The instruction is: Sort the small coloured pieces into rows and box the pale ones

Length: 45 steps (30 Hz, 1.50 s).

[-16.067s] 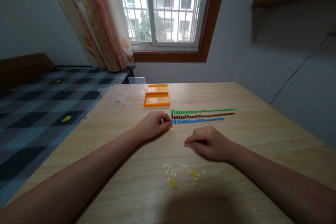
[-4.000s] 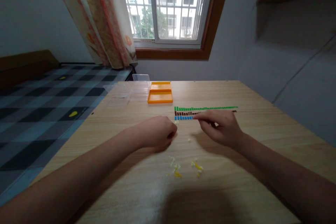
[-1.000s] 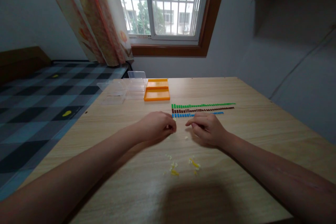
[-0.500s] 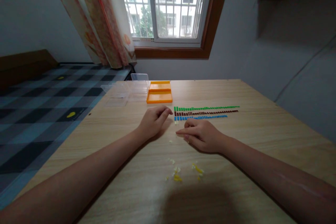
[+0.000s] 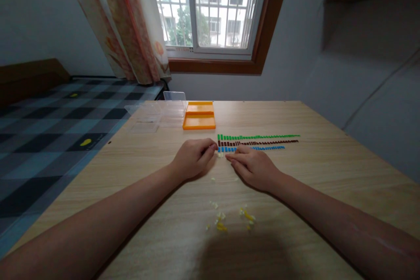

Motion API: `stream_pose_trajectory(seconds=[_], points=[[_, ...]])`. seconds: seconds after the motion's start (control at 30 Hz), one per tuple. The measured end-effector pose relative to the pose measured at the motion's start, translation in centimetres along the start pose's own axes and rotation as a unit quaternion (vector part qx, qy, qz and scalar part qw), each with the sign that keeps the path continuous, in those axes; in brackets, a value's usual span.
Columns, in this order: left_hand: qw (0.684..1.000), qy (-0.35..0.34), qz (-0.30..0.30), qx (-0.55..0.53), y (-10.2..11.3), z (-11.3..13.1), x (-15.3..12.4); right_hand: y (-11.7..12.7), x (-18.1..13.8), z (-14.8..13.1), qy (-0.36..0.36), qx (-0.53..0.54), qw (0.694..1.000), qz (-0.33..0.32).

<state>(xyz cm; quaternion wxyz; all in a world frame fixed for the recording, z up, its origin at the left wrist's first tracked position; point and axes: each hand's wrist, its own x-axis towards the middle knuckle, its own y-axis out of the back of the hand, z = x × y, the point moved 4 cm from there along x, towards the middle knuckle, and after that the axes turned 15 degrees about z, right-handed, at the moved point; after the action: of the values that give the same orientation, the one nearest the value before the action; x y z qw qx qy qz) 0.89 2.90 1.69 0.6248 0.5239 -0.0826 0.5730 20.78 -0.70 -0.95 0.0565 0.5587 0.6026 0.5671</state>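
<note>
The left hand [image 5: 193, 158] is resting by the blue row's [image 5: 260, 148] left end, the right hand [image 5: 254, 168] beside pale pieces [image 5: 221, 155] just below; whether either is pinching anything is unclear. They are seemingly aligning these pieces, the next move calling for light nudging.

The left hand [image 5: 196, 156] and right hand [image 5: 252, 166] were bare; a faint line [image 5: 389, 244] ran along the bare right forearm [image 5: 331, 214].
</note>
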Motion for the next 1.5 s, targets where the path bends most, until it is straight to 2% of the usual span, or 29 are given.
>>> stream_pose_trajectory(seconds=[0.2,0.63,1.23,1.5], points=[[1.0,-0.002,0.013,0.015,0.07,-0.4,0.11,0.0,0.1,0.29,-0.008,0.023,1.0,0.005],[1.0,-0.005,-0.014,0.024,-0.26,-0.1,0.07,-0.08,0.32,0.8,-0.017,0.03,0.999,0.022],[0.999,0.0,-0.024,0.024,-0.37,-0.13,0.17,-0.29,0.39,0.61,-0.022,0.002,1.0,0.005],[0.999,0.014,-0.033,0.01,-0.2,-0.15,0.06,0.45,0.35,0.79,-0.014,0.066,0.995,0.077]])
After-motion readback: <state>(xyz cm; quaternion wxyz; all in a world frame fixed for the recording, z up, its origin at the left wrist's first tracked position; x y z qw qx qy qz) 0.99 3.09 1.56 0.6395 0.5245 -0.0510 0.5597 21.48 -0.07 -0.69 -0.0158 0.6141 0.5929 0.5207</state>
